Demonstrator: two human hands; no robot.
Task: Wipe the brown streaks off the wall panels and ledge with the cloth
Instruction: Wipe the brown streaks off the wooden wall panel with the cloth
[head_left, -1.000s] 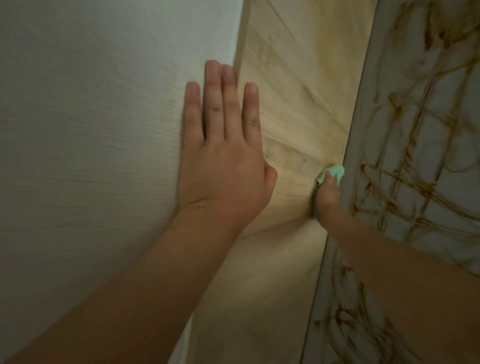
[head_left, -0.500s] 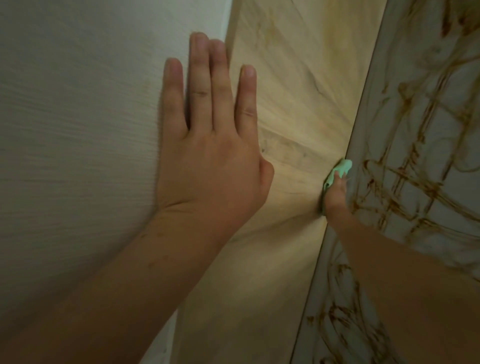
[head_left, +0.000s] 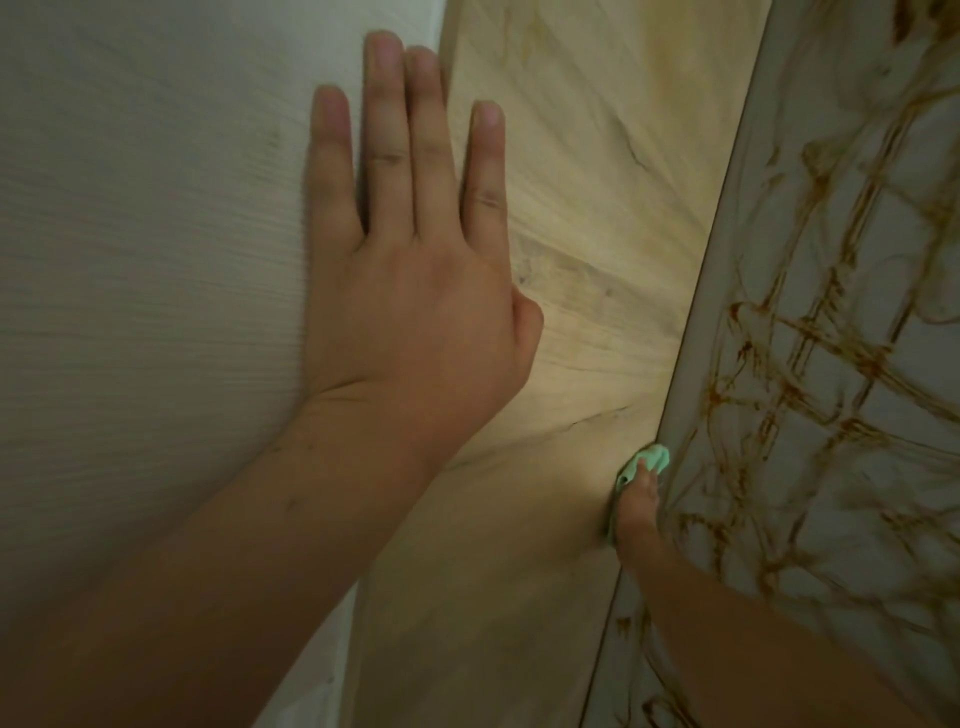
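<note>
- My left grip (head_left: 410, 291) lies flat on the pale panel (head_left: 156, 260), fingers straight, holding nothing. I judge it a brace.
- My right grip (head_left: 636, 514) has the green cloth (head_left: 649, 460) against the beige panel (head_left: 597, 208), right beside the streaked panel (head_left: 883, 519).
- I judge I'm wiping along that seam. Brown streaks (head_left: 810, 332) cover the right panel thickly, so the next move is onto it, pressing firmly.
- The right grip shows edge-on, so I cannot tell whether it pinches the cloth or presses it flat. Much of the cloth is hidden, and I cannot tell which surface is the ledge.

Bunched mint-green cloth (head_left: 655, 457) sits at the seam between the beige panel (head_left: 597, 208) and brown-streaked white panel (head_left: 831, 364).
</note>
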